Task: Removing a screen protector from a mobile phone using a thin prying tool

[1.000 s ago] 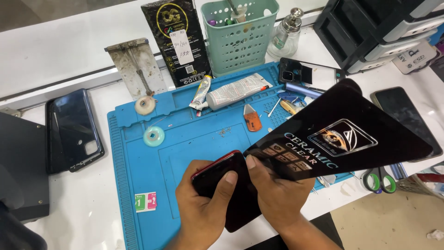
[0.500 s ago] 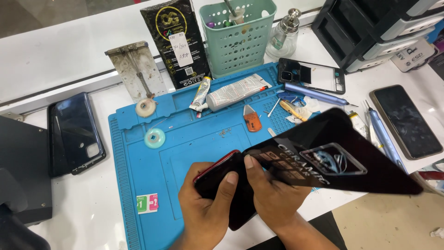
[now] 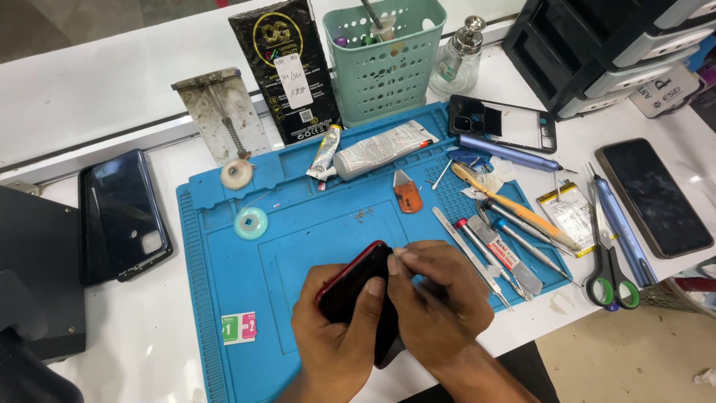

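At lower centre of the frame, the left hand cradles a red-edged smartphone over the blue repair mat, steadying it while the right hand pinches fingertips together at its upper edge, tools fanned within reach at right.

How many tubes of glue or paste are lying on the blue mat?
2. A small tube lies at the mat's top edge, below the black packet. A larger white tube lies just right of it, before the green basket. None seems hidden.
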